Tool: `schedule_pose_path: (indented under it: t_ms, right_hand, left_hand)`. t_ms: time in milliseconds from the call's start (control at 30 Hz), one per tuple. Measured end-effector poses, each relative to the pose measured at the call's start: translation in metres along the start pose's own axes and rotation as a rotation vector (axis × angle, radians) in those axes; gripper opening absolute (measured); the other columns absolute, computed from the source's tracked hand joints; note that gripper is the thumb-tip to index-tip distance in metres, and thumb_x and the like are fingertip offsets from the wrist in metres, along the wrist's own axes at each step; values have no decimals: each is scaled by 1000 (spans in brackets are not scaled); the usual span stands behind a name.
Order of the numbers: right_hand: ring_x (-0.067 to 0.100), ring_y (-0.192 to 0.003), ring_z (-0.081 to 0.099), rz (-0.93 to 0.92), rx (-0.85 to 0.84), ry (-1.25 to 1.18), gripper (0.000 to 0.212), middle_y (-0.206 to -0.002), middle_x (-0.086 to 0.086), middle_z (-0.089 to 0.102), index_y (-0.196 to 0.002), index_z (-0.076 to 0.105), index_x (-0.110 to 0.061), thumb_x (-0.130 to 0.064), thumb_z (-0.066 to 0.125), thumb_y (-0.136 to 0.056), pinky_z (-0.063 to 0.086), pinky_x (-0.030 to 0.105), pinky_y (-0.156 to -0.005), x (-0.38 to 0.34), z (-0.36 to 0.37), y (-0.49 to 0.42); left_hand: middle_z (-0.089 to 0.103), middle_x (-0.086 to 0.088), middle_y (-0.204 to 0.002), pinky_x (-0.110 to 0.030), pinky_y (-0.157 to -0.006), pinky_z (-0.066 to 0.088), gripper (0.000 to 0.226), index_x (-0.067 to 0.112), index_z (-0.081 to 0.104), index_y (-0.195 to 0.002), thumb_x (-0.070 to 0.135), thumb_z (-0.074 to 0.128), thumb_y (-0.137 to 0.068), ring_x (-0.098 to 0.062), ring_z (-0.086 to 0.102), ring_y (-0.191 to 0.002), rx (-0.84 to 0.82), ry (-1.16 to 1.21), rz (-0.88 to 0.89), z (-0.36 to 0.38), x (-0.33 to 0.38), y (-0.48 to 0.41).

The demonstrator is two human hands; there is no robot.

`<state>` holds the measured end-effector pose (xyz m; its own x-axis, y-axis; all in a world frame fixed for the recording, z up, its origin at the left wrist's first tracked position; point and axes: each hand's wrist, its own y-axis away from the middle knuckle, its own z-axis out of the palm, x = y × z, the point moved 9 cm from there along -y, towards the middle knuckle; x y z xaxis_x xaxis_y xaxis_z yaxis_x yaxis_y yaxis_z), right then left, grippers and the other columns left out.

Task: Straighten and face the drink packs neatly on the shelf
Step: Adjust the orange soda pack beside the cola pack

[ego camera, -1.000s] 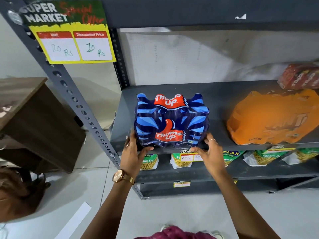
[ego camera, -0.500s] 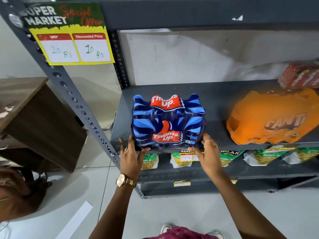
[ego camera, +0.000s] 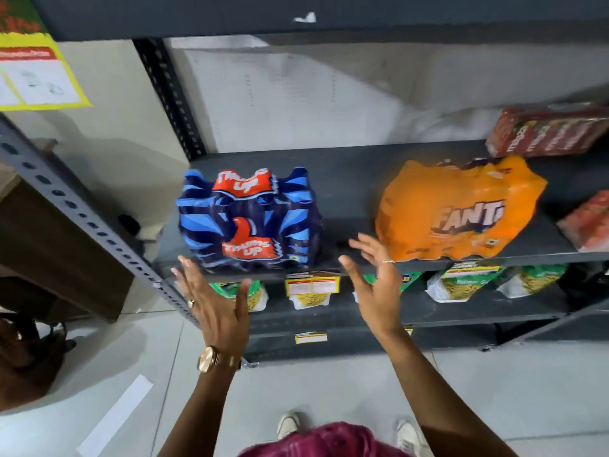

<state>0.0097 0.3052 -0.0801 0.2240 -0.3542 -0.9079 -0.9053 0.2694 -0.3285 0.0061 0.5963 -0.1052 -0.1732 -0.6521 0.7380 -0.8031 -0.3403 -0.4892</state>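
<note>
Both hands, left hand (ego camera: 214,305) and right hand (ego camera: 379,285), hover with open, empty grip before the shelf (ego camera: 346,189), where the blue Thums Up pack (ego camera: 248,219) stands at the front edge, well apart from the orange Fanta pack (ego camera: 458,209).

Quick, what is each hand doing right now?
Left hand: open, holding nothing, below the blue plastic-wrapped Thums Up pack.
Right hand: open, empty.

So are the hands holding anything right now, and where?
Nothing. Both the left hand and right hand are open, off the Thums Up pack.
</note>
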Motion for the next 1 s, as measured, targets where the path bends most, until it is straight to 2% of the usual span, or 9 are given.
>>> schedule_pose_path:
  t_ms: [67,167,233,367,467,567,667,900,1000]
  right_hand:
    - [1,-89,65,-65,199,21,10,-92,-20,70,-94,64,-43,-47,66,-85,52,20,-79,1,-67,1]
    - [-3,-73,56,-5,486,-7,21,-78,-25,64,-84,60,-41,-59,68,-77,44,11,-71,28,-183,-4]
    - [12,-91,58,109,487,19,50,-97,-19,59,-105,58,-26,-58,73,-69,43,14,-82,60,-225,-14]
    - [30,-148,19,259,-41,370,100,-156,14,30,-149,27,-5,-32,83,-70,9,36,-121,128,-238,-58]
    - [35,-146,24,102,-262,441,76,-145,14,49,-138,44,-8,-32,80,-76,-3,42,-121,133,-216,-80]
    - [41,-142,28,108,-315,381,69,-135,18,58,-132,49,-6,-33,79,-76,29,51,-116,136,-211,-87]
    - [44,-136,37,103,-316,407,70,-131,21,59,-130,51,-3,-34,80,-74,38,52,-109,140,-213,-88]
    - [42,-132,46,1,-356,515,64,-133,19,60,-124,54,-1,-41,72,-78,16,47,-122,149,-209,-96]
    - [37,-135,44,-64,-365,577,64,-139,20,55,-130,52,0,-38,70,-82,15,46,-122,144,-203,-94]
  left_hand:
    - [6,-13,-158,-48,-118,12,90,14,3,-150,36,61,-85,-37,7,-145,-18,32,316,19,63,29]
    - [17,-18,-155,-45,-116,22,86,10,7,-149,33,63,-88,-38,19,-143,-259,122,612,85,153,73]
    - [14,-14,-157,-35,-118,16,93,14,1,-150,41,63,-86,-26,12,-146,-430,116,507,131,177,77]
    - [18,-15,-155,-34,-118,-1,102,8,7,-149,57,60,-76,-22,9,-145,-569,17,100,208,171,60]
    - [51,-25,-135,-40,-118,1,93,1,41,-136,68,47,-73,-31,35,-137,-552,-113,119,223,162,54]
    - [62,-24,-122,-36,-117,3,89,3,54,-124,76,35,-77,-33,48,-128,-483,-154,187,228,159,57]
    - [71,-15,-110,-37,-119,-1,68,6,53,-126,58,49,-82,-25,61,-114,-433,-157,147,227,154,55]
    - [73,2,-94,-31,-118,8,38,11,67,-97,43,65,-78,-11,63,-97,-325,3,83,218,155,58]
    - [73,-8,-104,-46,-111,29,32,9,68,-100,26,78,-74,-32,51,-121,-296,-13,-59,211,144,62]
